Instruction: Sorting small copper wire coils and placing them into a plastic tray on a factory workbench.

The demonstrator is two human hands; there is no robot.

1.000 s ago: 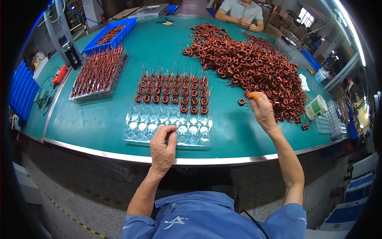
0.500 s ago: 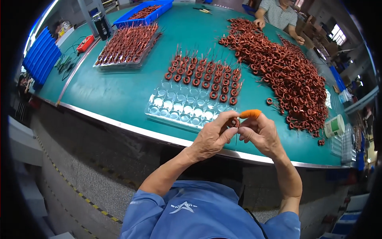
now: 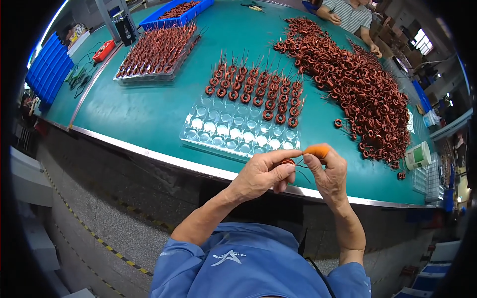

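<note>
My left hand pinches a toroid coil wound with copper-red wire, just above the table's front edge. Thin wire leads stick out of the coil to the right. At those leads, my right hand, an orange cover on its index finger, has thumb and finger closed together on a wire. The fingertips partly hide the wire. Beyond my hands lies a clear plastic tray with round pockets. Upright coils fill its far rows and part of the right side, their leads pointing away; the near pockets hold none.
A large heap of loose coils spreads along the right. A filled tray of coils and a blue bin stand far left. A whitish-green cup is at right. Another person sits across the table.
Both hands have come slightly lower. The coil has turned in my left fingers so its leads point right, and my right hand has drawn a little apart from my left.
</note>
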